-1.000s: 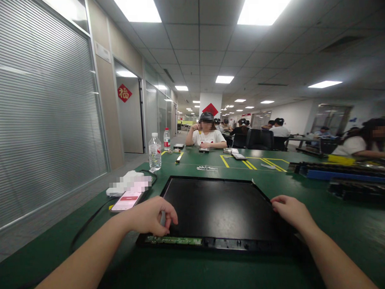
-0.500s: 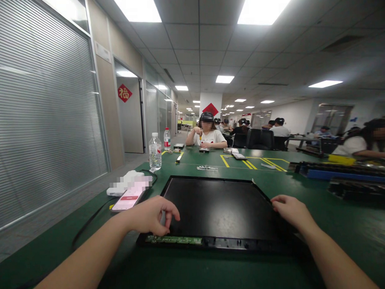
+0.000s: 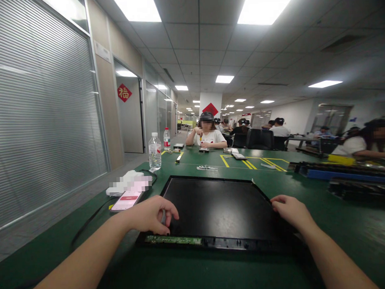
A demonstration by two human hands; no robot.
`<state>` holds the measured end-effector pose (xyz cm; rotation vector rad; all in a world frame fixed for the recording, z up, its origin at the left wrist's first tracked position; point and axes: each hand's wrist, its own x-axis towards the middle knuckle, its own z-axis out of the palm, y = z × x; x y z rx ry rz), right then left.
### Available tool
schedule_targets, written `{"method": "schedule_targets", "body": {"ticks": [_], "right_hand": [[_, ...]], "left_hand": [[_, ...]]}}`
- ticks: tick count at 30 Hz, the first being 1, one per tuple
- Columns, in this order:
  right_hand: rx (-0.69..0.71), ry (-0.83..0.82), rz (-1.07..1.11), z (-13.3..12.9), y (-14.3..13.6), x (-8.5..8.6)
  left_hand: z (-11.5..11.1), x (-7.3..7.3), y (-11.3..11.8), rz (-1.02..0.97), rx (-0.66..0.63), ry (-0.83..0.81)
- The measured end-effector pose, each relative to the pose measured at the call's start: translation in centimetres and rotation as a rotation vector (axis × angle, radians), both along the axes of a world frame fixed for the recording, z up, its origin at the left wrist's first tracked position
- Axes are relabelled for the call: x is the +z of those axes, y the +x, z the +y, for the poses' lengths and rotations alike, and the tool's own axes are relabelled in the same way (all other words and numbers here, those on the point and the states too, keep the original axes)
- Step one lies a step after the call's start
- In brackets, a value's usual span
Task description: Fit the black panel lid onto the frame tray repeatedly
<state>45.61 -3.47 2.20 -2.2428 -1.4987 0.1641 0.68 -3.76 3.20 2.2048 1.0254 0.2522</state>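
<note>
A black flat display panel (image 3: 213, 202) in a thin dark frame lies on the table in front of me. A narrow green circuit board (image 3: 173, 240) sits along the left part of its near edge. Over the panel's near left corner is my left hand (image 3: 155, 215), its fingers curled and the thumb and a fingertip drawn together just above the board. What they pinch, if anything, is too small to make out. My right hand (image 3: 289, 208) is closed on the panel's right edge, with its fingertips at the rim.
Left of the panel lie a phone (image 3: 128, 199), a white item (image 3: 121, 185) and a black cable (image 3: 91, 222). Behind stand two water bottles (image 3: 155, 152). Dark and blue long parts (image 3: 335, 174) are stacked at right. A person (image 3: 207, 135) works across the green table (image 3: 190, 271).
Both hands stay almost where they were, with only a very slight shift of the left fingers. The panel has not visibly moved.
</note>
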Motion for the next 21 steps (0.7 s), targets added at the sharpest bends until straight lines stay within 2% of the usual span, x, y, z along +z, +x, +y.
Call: {"method": "schedule_targets", "body": {"ticks": [9,17,21], "right_hand": [[0.001,0.008,-0.018,-0.10,-0.18,0.11],[0.002,-0.009,-0.008,0.01,0.00,-0.04],[0.003,-0.004,-0.009,0.00,-0.01,0.02]], "left_hand": [[-0.25,0.52,0.27,0.001,-0.012,0.033],[-0.21,0.25,0.24,-0.007,-0.085,0.136],[-0.24,0.23,0.33,-0.014,-0.090,0.125]]}}
